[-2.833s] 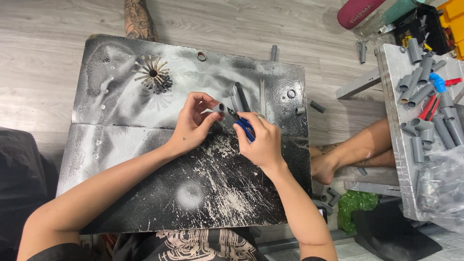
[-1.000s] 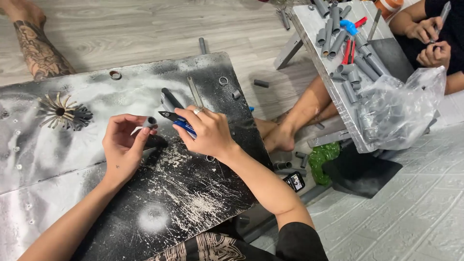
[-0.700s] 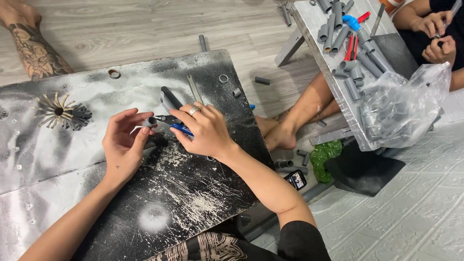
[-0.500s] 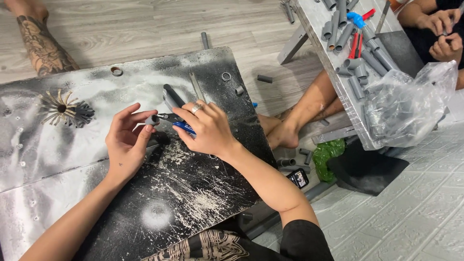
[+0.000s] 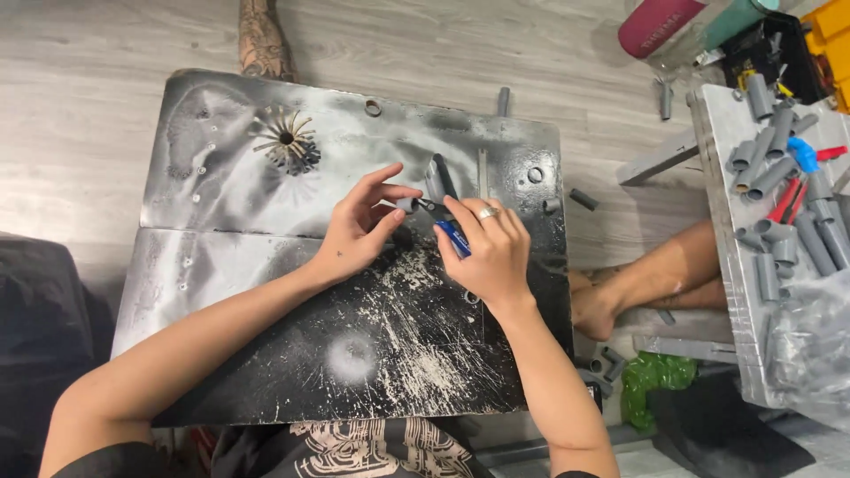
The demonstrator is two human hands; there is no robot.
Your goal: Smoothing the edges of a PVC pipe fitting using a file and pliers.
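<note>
My left hand (image 5: 359,232) pinches a short grey pipe piece (image 5: 406,204) between thumb and fingers over a dark, paint-stained work board (image 5: 266,265). My right hand (image 5: 491,252) grips a blue-handled tool (image 5: 452,235) whose metal tip touches the pipe piece. A ring shows on one right finger. A dark pipe section (image 5: 438,175) lies on the board just beyond both hands.
A starburst paint mark (image 5: 286,140) and small rings (image 5: 373,108) sit on the board's far part. At the right stands a grey table (image 5: 722,230) with several grey pipe pieces (image 5: 770,168) and red and blue tools. Another person's leg and foot (image 5: 637,288) rest beside the board. Loose pipe bits lie on the floor.
The view has swung left, so the board sits centred. Both hands keep their hold on the pipe piece and the blue tool, now a little closer together.
</note>
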